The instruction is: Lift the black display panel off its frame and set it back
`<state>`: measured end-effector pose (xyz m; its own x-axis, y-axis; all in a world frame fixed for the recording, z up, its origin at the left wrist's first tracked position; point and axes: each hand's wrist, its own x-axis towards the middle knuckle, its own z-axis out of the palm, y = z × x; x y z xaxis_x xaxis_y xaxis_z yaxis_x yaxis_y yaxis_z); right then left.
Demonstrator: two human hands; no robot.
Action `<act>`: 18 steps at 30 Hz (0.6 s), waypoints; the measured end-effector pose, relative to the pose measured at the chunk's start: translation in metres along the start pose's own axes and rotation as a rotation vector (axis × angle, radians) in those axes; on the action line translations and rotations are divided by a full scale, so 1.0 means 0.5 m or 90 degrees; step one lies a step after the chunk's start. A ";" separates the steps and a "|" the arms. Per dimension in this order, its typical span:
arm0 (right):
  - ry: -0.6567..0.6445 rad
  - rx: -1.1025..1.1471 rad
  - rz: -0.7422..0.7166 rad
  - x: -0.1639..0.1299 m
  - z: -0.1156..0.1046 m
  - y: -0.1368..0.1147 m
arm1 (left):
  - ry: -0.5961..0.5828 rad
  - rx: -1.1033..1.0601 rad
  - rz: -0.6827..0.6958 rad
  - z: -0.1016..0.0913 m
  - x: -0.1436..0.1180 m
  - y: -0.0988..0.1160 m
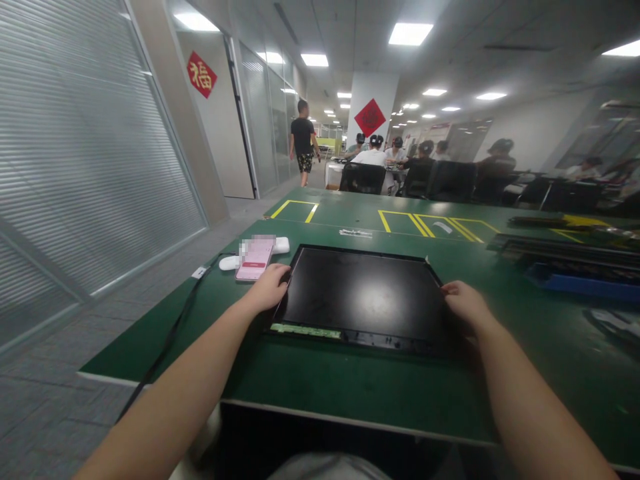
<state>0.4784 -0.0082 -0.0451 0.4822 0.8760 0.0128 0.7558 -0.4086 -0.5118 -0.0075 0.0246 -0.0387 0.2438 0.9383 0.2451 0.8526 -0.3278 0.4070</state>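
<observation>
White ceiling panels [411, 34] glow; 1 soft glare whitens the black screen [363, 290]; right side blurred.

A green table [320, 380] carries yellow tape [313, 213], a phone [256, 258], a cable [179, 325] near its left edge, a screen [365, 287], and dark strips [545, 249] at right.

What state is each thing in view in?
Display panel: face up, unlit
Left hand: holding panel's left edge
Right hand: holding panel's right edge
Green circuit strip: exposed at panel's near edge
Smartphone: screen lit
Black cord: draped over edge of green table
Blinds: lowered
Ceiling lights: on
</observation>
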 end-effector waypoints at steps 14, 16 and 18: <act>0.003 0.013 0.005 0.000 -0.012 0.001 | -0.027 0.037 -0.035 -0.001 0.002 -0.005; 0.006 0.024 -0.007 0.002 -0.010 0.007 | -0.026 0.011 -0.022 -0.005 0.002 -0.003; 0.008 0.034 -0.018 0.004 -0.007 0.011 | -0.026 -0.025 -0.021 -0.009 0.001 0.001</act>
<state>0.4852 -0.0097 -0.0448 0.4669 0.8835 0.0378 0.7441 -0.3694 -0.5566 -0.0091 0.0246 -0.0344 0.2347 0.9522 0.1954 0.8420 -0.2996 0.4487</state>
